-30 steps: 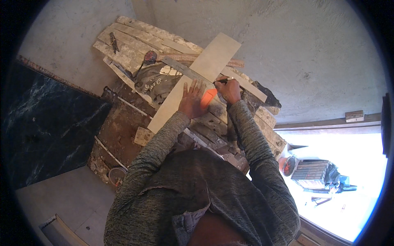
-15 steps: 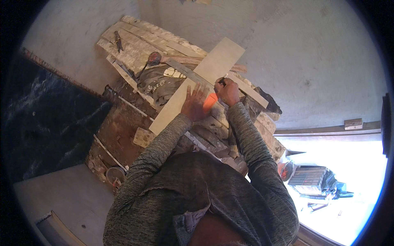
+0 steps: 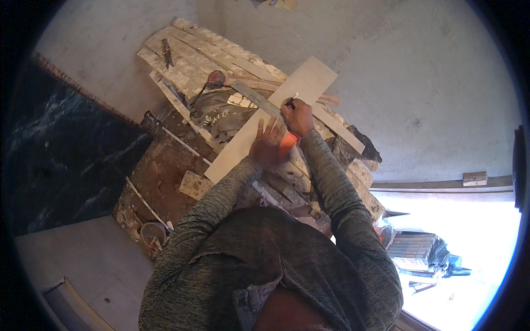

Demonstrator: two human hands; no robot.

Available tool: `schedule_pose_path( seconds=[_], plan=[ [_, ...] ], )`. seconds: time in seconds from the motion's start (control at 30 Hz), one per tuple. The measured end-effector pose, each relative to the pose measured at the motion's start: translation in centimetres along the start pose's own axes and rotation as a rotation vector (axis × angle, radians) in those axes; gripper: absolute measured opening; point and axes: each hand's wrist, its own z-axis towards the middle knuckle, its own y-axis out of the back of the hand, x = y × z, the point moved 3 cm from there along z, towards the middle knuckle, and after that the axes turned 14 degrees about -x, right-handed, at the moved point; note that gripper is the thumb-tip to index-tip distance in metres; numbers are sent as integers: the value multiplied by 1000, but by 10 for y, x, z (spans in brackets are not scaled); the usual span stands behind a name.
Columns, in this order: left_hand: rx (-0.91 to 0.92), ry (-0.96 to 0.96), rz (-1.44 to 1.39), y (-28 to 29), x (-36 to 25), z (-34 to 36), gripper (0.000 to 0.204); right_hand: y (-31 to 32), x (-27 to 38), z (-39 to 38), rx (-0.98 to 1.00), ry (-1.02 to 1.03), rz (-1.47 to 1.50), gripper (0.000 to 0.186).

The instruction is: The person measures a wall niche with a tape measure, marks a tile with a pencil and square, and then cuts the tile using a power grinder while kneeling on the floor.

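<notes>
1. There is one view, from a wide fisheye camera worn on the person's head.
2. It faces steeply down over the person's own shoulders and forearms, which enter from the lower edge.
3. The left hand [image 3: 269, 144] and right hand [image 3: 298, 117] sit near the picture's middle, at arm's length on a pale plank [image 3: 237, 149].
4. Straight edges bend toward the dark round rim; the floor [image 3: 430, 83] fills the upper part.

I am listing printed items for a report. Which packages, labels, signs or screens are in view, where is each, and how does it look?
Grey cloth or sack with pale printing: crumpled on the plank pile, left of the long tile.
Dark striped package or box: lower right in bright light, rectangular; details unclear.
No signs or screens show.
</notes>
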Motion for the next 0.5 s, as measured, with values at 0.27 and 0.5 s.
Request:
schedule_pose_path(
  seconds=[0.27, 0.5],
  plan=[
    [-20, -1, -44, 8, -4, 1, 85, -24, 3, 10, -29, -68, 82, 25],
    [47, 15, -47, 14, -5, 4, 91, -46, -5, 19, -8, -92, 110, 26]
  ],
)
